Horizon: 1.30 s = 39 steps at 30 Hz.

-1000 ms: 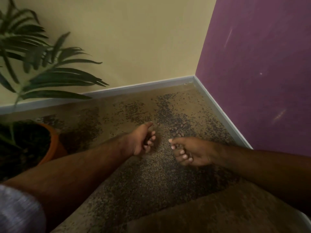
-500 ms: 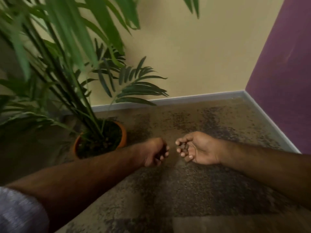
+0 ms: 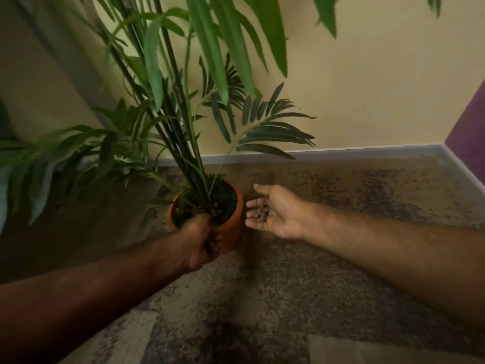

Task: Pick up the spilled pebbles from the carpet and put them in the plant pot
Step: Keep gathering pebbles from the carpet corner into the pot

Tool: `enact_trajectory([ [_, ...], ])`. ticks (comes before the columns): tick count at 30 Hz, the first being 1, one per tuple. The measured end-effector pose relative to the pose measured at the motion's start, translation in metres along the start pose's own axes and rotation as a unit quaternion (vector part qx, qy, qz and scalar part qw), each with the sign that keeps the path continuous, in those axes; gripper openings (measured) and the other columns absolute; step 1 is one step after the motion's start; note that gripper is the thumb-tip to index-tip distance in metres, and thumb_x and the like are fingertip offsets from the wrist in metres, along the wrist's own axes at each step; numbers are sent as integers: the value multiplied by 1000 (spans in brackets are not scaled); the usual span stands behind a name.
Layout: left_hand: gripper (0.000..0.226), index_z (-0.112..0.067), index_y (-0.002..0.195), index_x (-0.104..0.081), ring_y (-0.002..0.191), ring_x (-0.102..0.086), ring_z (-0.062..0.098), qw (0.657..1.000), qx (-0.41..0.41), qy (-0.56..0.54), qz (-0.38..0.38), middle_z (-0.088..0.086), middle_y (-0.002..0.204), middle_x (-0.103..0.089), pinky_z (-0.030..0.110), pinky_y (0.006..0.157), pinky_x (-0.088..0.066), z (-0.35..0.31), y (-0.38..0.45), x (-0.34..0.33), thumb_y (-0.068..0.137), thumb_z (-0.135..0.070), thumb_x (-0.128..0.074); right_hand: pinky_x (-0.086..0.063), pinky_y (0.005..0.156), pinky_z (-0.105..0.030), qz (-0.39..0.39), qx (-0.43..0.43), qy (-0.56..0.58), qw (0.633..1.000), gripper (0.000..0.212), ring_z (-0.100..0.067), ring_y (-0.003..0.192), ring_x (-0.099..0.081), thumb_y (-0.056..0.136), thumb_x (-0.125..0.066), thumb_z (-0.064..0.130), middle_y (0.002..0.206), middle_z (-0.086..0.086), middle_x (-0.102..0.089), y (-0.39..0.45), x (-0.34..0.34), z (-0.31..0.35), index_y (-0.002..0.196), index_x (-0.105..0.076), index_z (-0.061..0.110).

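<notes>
An orange plant pot (image 3: 234,225) with a tall green palm stands on the carpet, and brown pebbles (image 3: 217,209) lie on its soil. My left hand (image 3: 198,241) is at the pot's near rim, fingers curled round a small clump of pebbles. To the right of the pot, my right hand (image 3: 278,212) is held palm up with fingers nearly straight, and a heap of pebbles (image 3: 261,213) rests in the palm. Dark specks, likely spilled pebbles (image 3: 372,191), are scattered over the carpet at the right.
The mottled brown carpet (image 3: 275,290) runs to a grey skirting board (image 3: 367,151) under a yellow wall. A purple wall (image 3: 469,132) closes the corner at the right. Palm fronds (image 3: 273,130) hang over the pot and to the left.
Both hands have moved left from the spill to the pot. My left hand now reaches its near rim. My right hand has uncurled, palm up, beside the pot.
</notes>
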<state>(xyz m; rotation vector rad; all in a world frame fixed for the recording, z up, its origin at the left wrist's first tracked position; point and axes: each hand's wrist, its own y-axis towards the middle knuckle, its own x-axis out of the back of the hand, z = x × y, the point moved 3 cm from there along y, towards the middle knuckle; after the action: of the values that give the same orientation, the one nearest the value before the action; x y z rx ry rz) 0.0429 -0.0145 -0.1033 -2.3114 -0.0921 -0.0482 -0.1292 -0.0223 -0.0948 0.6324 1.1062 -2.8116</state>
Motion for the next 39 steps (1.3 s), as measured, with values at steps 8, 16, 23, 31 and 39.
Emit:
enact_trajectory([
  [8, 34, -14, 72, -44, 35, -35, 8, 970, -133, -145, -139, 3, 62, -37, 22, 43, -35, -33, -9, 77, 98, -23, -25, -42, 101, -46, 40, 7, 22, 999, 71, -35, 125, -45, 87, -52, 58, 132, -20, -46, 29, -87, -1, 136, -43, 8],
  [16, 58, 3, 136, -42, 125, -48, 40, 973, -114, -200, 25, 15, 115, -56, 43, 89, -44, -45, -35, 57, 100, -38, -22, -41, 105, -46, 104, -31, 39, 993, 90, -33, 119, -57, 70, -50, 78, 132, -18, -58, 41, -102, 2, 128, -57, 10],
  [23, 37, -8, 86, -52, 80, -52, 21, 976, -152, -142, -59, 9, 91, -53, 27, 78, -43, -34, -22, 66, 100, -21, -21, -26, 114, -53, 111, -36, 57, 991, 103, -36, 134, -42, 69, -54, 75, 148, -22, -38, 43, -91, 6, 147, -29, 12],
  [31, 41, -5, 123, -57, 108, -55, 49, 962, -165, -41, -212, 33, 112, -58, 53, 82, -51, -7, -4, 52, 99, -26, -33, -46, 97, -44, 47, 15, 3, 999, 61, -42, 124, -49, 96, -48, 40, 136, -32, -45, 27, -24, 15, 136, -39, -6],
  [39, 30, -14, 89, -66, 80, -58, 35, 973, -178, 58, -136, 31, 108, -62, 45, 78, -44, 20, -2, -26, 93, -33, -44, -56, 71, -32, -147, 66, -176, 971, 18, -25, 79, -61, 95, -48, 14, 89, -13, -62, 3, 99, 0, 106, -57, 3],
])
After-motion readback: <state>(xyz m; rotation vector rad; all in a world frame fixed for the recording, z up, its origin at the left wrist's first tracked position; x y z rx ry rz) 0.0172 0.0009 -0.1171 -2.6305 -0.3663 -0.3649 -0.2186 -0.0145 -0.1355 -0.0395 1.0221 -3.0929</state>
